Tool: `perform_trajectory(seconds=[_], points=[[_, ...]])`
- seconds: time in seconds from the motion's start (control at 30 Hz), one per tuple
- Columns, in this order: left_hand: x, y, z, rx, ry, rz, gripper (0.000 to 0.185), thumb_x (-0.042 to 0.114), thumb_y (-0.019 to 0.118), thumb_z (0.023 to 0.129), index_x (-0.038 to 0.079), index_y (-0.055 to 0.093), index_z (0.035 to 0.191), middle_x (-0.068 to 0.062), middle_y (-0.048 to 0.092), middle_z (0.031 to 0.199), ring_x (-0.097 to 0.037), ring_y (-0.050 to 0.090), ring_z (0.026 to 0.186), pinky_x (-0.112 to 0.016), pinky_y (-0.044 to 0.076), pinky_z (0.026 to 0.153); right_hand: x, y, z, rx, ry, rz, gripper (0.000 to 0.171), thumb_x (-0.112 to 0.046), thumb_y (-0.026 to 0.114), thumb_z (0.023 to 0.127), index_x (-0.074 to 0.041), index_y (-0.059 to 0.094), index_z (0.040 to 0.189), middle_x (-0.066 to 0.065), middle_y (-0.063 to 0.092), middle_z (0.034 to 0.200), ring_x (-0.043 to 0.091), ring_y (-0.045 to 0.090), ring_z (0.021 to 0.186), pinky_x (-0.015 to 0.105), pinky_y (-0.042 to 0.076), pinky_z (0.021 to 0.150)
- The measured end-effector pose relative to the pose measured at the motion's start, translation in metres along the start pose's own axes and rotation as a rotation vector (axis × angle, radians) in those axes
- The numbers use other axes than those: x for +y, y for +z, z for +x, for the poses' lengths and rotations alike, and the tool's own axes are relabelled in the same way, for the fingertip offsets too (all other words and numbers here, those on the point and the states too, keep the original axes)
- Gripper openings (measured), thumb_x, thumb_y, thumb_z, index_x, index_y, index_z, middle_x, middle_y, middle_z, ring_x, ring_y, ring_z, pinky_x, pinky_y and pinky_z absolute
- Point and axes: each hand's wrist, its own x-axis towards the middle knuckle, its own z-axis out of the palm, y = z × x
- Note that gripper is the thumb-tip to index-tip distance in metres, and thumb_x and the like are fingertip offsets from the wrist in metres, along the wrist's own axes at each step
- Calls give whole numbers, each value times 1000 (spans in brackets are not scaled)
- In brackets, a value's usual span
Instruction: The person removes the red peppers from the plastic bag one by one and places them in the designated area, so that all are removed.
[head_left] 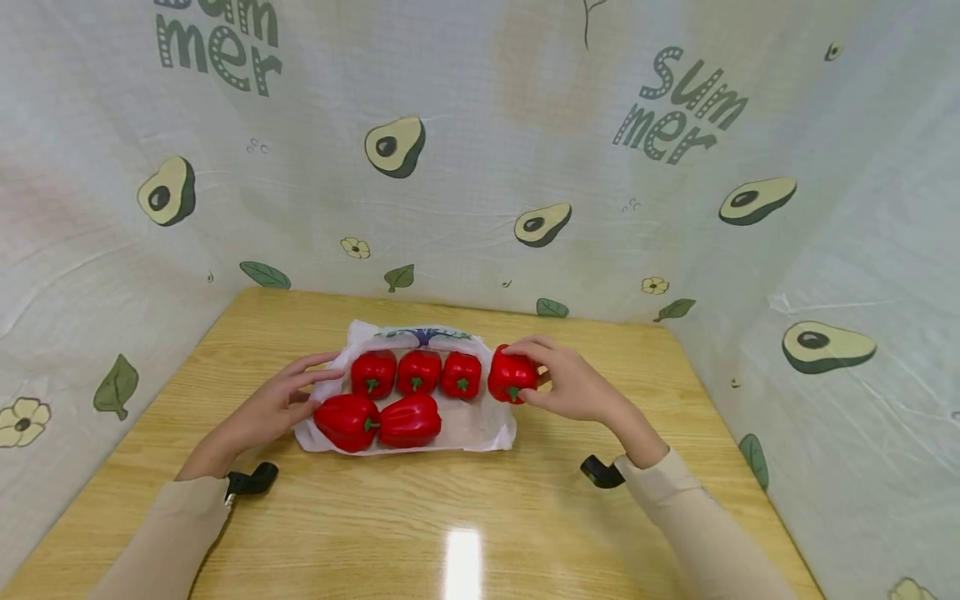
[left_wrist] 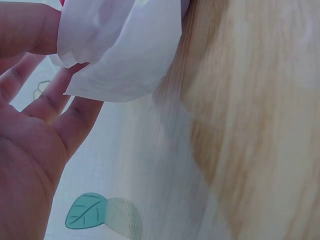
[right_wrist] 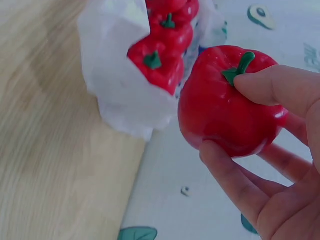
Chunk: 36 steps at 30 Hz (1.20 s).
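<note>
A red bell pepper (right_wrist: 227, 115) with a green stem is in my right hand (head_left: 573, 383); the thumb lies by the stem and the fingers curl round its far side. It is just off the right end of a shallow box lined with white paper (head_left: 495, 429). Inside the box, several more red peppers (head_left: 418, 372) stand in a back row, and two larger ones (head_left: 409, 421) lie along the front, stem to stem. My left hand (head_left: 270, 408) rests at the box's left edge, fingers extended over the rim. Paper hides some of its fingertips in the left wrist view.
The box stands on a light wooden table (head_left: 420, 517). White cloth (head_left: 465, 167) printed with avocados and leaves hangs at the back and both sides. A black wrist mount (head_left: 255, 479) sits by the left cuff and another (head_left: 602, 472) by the right.
</note>
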Motion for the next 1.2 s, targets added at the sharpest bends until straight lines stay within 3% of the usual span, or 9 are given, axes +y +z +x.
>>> perform_trajectory(seconds=[0.37,0.63,0.87,1.2], points=[[0,0,-1,4,-8,6,50,-7,66,99,8,62,147,-13,39,166,-9,41,139,-20,54,94,42,-16,4,79,77,-83,59,1,82,88,-8,62,143,14,59,143,30,67,112,37,64,82],[-1,0,-2,3,-18,-9,51,-7,66,99,10,62,148,-13,38,166,-1,40,136,-21,55,92,67,-14,11,74,128,-103,59,0,81,89,-7,62,144,15,60,143,34,67,113,40,63,83],[-1,0,-1,4,-9,2,51,-7,66,99,10,62,148,-12,39,166,-10,40,140,-21,55,93,81,-10,17,58,156,-113,58,-2,79,89,-9,63,144,14,60,144,33,62,119,42,62,87],[-2,1,-1,2,-3,-11,51,-8,65,99,9,62,148,-13,38,166,0,39,136,-22,56,90,103,-1,23,43,199,-99,56,-1,79,90,-8,63,143,16,58,147,36,58,126,50,60,94]])
